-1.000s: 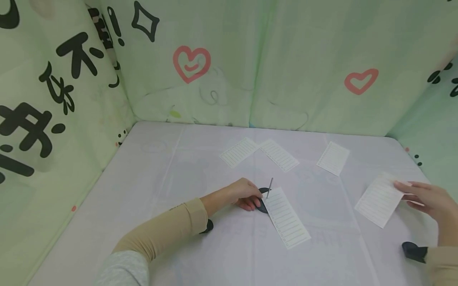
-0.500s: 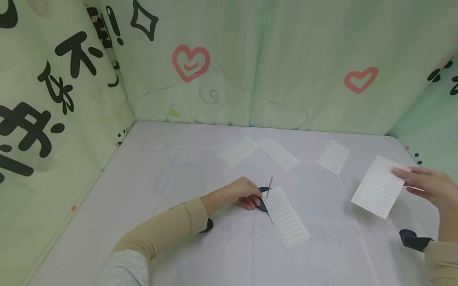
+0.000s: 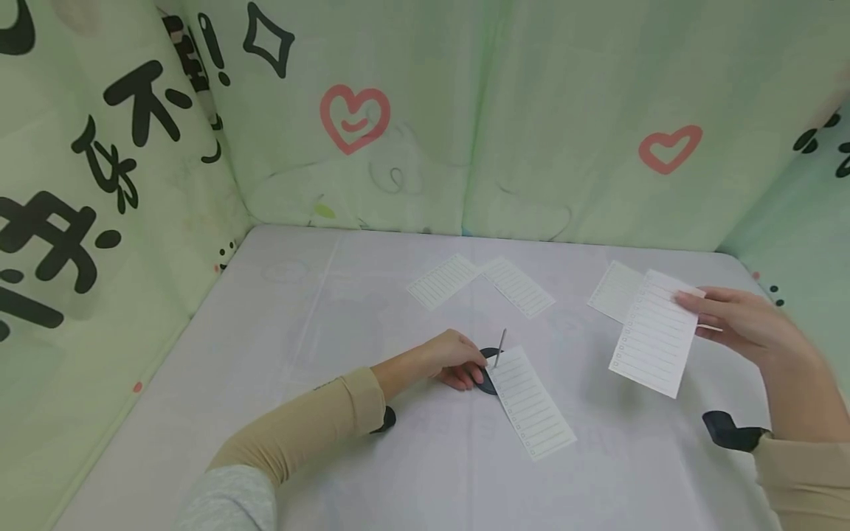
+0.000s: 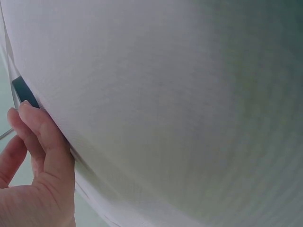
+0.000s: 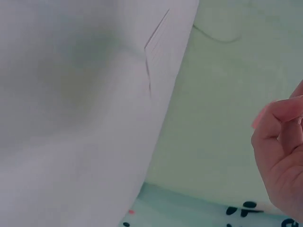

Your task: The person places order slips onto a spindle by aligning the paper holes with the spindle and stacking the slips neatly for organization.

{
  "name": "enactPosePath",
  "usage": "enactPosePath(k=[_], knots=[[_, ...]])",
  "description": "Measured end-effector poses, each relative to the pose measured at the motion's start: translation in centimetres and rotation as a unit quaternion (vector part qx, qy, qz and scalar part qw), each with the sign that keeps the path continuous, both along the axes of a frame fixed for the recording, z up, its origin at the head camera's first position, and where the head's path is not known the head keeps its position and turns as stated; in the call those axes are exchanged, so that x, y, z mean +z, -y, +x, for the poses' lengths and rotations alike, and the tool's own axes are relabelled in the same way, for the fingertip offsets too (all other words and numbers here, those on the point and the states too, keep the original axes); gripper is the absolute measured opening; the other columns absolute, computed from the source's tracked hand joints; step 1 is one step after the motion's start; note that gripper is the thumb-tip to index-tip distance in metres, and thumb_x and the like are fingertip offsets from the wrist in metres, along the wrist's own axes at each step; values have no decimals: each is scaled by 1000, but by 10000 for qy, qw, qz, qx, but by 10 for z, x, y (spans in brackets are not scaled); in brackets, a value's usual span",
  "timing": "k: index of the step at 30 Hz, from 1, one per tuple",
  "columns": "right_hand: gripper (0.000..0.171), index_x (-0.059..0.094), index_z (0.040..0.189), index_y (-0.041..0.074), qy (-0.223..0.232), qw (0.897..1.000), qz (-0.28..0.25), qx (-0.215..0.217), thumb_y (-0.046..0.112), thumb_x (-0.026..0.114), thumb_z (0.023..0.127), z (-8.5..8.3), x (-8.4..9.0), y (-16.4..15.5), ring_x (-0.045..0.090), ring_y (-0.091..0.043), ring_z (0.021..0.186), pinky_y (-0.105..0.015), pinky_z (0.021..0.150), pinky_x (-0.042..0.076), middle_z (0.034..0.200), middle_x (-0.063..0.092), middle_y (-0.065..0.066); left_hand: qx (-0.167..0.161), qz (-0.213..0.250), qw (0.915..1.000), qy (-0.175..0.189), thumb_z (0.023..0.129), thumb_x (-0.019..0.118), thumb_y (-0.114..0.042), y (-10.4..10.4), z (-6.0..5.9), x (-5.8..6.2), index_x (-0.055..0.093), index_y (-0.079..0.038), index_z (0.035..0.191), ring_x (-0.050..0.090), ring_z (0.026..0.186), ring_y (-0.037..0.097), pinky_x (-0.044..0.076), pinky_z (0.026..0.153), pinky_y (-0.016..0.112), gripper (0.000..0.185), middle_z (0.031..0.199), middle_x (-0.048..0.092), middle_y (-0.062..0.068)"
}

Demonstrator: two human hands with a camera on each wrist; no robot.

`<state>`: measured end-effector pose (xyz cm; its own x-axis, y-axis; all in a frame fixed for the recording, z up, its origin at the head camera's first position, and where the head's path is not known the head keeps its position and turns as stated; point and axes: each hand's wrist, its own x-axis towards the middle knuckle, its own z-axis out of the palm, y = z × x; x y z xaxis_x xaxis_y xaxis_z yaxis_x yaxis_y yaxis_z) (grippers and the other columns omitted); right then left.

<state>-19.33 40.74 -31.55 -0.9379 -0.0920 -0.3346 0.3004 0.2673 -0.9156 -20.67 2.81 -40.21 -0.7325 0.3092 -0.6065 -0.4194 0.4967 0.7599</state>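
A paper spike with a round black base (image 3: 488, 385) and an upright metal pin (image 3: 501, 348) stands mid-table. The pin rises at the top end of a lined checklist sheet (image 3: 533, 404), which slants down over the base's right side. My left hand (image 3: 457, 361) holds the base by its left edge; in the left wrist view the fingers of that hand (image 4: 45, 165) meet the dark base (image 4: 26, 92). My right hand (image 3: 744, 318) pinches another lined sheet (image 3: 654, 335) by its right edge, above the table. The right wrist view shows the hand (image 5: 281, 151), but its sheet is out of sight.
Two lined sheets, one at the left (image 3: 443, 282) and one at the right (image 3: 518, 286), lie corner to corner near the table's back. One more sheet (image 3: 612, 289) lies partly behind the held one. Green printed curtains (image 3: 412, 192) enclose the white table (image 3: 319, 324).
The right hand has lifted its sheet off the table's right side and carried it left, so it now overlaps the back right sheet. My left hand stays still at the base.
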Motion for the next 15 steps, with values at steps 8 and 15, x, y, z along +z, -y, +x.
enactPosePath(k=[8,15], knots=[[18,65,88,32,-310,9957,671,560,18,54,93,-1,17,50,62,-8,78,-21,70,50,87,65,12,-243,196,9991,287,85,61,-15,5,-5,0,63,-7,86,54,47,11,47,43,21,9,65,64,3],[18,67,89,24,-587,9913,585,1024,11,55,92,3,26,90,64,-13,76,-25,69,51,87,68,6,-304,669,9967,357,86,60,-18,24,-16,16,61,-5,102,60,59,16,51,53,26,21,80,67,8]])
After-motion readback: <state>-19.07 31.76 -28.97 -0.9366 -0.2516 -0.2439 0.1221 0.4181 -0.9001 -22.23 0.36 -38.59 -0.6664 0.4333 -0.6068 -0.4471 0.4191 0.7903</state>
